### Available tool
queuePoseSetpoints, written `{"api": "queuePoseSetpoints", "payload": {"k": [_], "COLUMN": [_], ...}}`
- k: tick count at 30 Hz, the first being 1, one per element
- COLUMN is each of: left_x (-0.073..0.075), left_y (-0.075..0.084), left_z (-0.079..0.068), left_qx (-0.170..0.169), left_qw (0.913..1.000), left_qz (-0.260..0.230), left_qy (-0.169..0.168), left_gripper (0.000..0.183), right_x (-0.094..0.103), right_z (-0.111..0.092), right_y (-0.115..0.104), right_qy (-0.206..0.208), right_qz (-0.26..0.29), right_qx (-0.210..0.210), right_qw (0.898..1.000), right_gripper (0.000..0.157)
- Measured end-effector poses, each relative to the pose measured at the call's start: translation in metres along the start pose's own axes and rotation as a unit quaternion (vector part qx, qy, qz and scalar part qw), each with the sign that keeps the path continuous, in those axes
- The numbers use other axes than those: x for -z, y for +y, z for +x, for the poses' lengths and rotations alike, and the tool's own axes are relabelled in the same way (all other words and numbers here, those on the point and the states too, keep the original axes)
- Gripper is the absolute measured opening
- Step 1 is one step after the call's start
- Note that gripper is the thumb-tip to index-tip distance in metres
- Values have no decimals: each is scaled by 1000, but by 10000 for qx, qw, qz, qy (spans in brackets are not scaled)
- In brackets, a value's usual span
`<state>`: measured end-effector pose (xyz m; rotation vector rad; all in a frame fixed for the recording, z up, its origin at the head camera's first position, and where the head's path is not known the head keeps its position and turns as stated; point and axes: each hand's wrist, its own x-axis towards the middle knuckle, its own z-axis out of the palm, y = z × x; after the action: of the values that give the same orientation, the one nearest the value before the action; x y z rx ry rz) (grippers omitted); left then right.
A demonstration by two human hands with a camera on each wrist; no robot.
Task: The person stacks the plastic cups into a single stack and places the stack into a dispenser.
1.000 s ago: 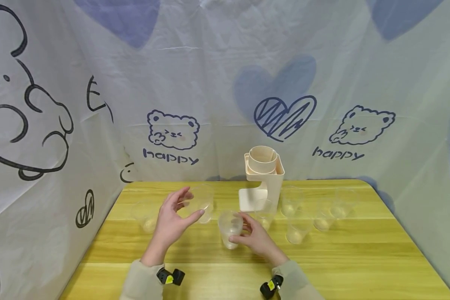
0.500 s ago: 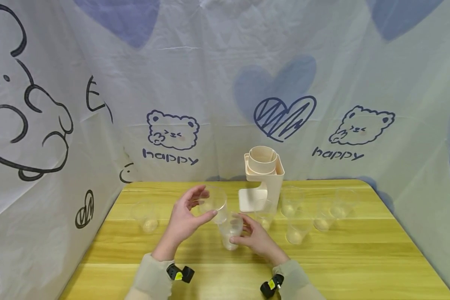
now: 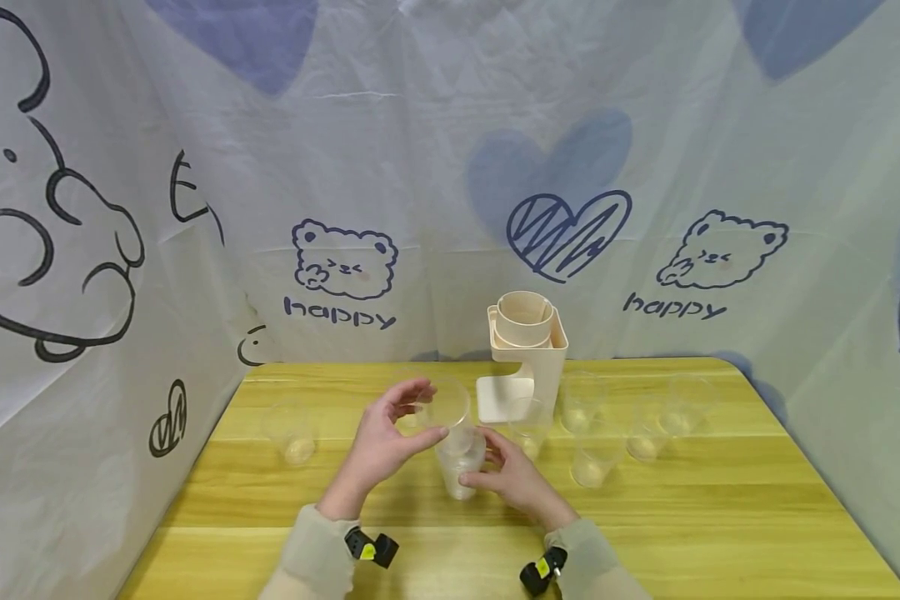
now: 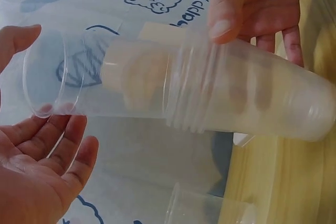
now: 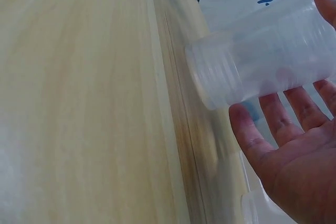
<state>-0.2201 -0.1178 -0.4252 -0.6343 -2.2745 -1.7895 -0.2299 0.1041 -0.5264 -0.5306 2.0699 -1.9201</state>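
Upper cup [image 3: 444,406]: clear plastic, rim up, base down in the mouth of the cup stack [image 3: 453,468]. Left wrist view shows several rims bunched together on the stack, so it's multiple clear cups nested. Can't tell if the upper cup is fully seated; most of its wall stands proud of the rims.

Left-hand grip [image 3: 387,433]: part-closed around the upper cup near its rim, thumb one side, fingers the other.

Right-hand grip [image 3: 513,475]: curled round the stack from the right, thumb near the rims, fingers on the far side. Stack is just in front of the person, roughly upright, slight lean. Can't confirm whether its base touches the counter [image 3: 720,517].

Further out: lone cup [image 3: 297,448] well off to the left, upright. Five loose cups [image 3: 591,468] right of the stack, upright and spread out; the nearest one stands just in front of the beige stand [image 3: 549,387]. Stand is near the back edge, beige cylinder [image 3: 525,323] in its top, flat foot at bottom left.

Black cameras [image 3: 543,572] on both wrists, pale sleeves [image 3: 311,554]. Backdrop [image 3: 435,167]: pale fabric, hearts, bears, "happy".
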Motion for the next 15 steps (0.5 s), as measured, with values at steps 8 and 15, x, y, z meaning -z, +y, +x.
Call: {"api": "queuePoseSetpoints", "payload": {"k": [8, 15], "left_x": [-4, -5], "left_y": [-10, -18], "left_z": [3, 2], "left_qx": [168, 279], "left_qw": [9992, 9983], "left_qz": [185, -24], "left_qy": [-307, -509], "left_gripper": [66, 62], "right_x": [1, 1], "right_z": [0, 3], "right_y": [0, 2], "right_qy": [-12, 56], "right_qz": [-22, -47], "right_qx": [-26, -129], "right_qw": [10000, 9999], "right_gripper": [71, 73]}}
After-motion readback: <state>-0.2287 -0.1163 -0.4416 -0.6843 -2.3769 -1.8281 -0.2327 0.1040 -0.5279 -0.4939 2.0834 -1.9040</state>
